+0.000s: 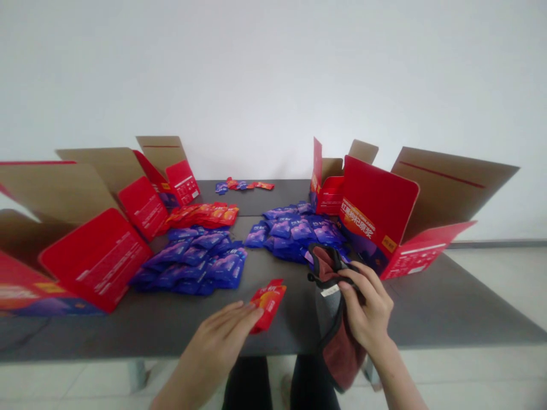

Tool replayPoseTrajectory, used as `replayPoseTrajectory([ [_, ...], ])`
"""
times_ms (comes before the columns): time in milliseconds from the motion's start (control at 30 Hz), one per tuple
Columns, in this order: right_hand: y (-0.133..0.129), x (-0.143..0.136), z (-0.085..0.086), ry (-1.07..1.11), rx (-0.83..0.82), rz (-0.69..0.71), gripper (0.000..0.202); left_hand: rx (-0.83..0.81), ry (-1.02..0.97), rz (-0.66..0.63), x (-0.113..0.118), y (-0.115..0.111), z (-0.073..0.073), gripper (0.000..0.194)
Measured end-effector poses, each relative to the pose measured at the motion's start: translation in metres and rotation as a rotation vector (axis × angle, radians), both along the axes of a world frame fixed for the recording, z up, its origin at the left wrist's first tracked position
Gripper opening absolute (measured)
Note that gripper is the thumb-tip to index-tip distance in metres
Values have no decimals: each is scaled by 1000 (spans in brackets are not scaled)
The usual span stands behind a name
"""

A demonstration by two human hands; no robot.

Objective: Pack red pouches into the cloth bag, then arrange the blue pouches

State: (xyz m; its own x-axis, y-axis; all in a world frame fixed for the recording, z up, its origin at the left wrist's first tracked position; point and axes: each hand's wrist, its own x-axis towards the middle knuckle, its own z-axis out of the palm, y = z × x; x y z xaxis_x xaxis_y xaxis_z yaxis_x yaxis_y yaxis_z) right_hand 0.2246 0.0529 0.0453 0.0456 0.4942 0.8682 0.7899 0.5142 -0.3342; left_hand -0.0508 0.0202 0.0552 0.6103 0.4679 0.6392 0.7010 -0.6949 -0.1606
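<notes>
Viewing through the head camera, I record the hands as apart, each occupied. The left hand (228, 336) has thumb and fingers closed on the left side of a small, flat red foil sachet with an orange print (270, 302). The sachet is tilted, above the near middle of the dark grey table (431, 319); I cannot tell whether it touches the surface. The right hand (367, 302) is clamped on the upper edge of a soft reddish-brown and grey fabric article with black binding and a white label (342, 350), which hangs past the table's front edge.

Beyond the hands lie 2 heaps of blue-violet foil sachets, left (200, 262) and right (299, 230), with a heap of red-orange foil sachets (209, 215) behind the left heap. Open red printed cardboard boxes stand along both sides, the nearest on the left (96, 262) and on the right (378, 210).

On handling, I judge that the sachet wants a light edge pinch, since squeezing could crease the foil. The fabric is limp, so I advise spreading its bound edge and bringing its loose part clear of the table edge, where it could snag. I also advise care near the right heap, which the fabric's top overlaps in view.
</notes>
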Motion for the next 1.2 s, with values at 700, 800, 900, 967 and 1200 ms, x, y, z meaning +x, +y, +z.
replayPoseTrajectory([
  [700,8,15,-36,-41,83,-129,12,-106,-29,935,-141,227,68,47],
  [800,6,14,-39,-84,96,-150,14,-220,38,861,-156,244,49,42],
  [900,3,15,-41,-75,108,-186,13,-347,92,745,-168,252,32,35],
  [967,1,15,-40,-51,121,-210,13,-394,97,706,-173,253,26,35],
  [1200,1,11,-34,1,137,-218,13,-402,48,687,-167,243,30,43],
])
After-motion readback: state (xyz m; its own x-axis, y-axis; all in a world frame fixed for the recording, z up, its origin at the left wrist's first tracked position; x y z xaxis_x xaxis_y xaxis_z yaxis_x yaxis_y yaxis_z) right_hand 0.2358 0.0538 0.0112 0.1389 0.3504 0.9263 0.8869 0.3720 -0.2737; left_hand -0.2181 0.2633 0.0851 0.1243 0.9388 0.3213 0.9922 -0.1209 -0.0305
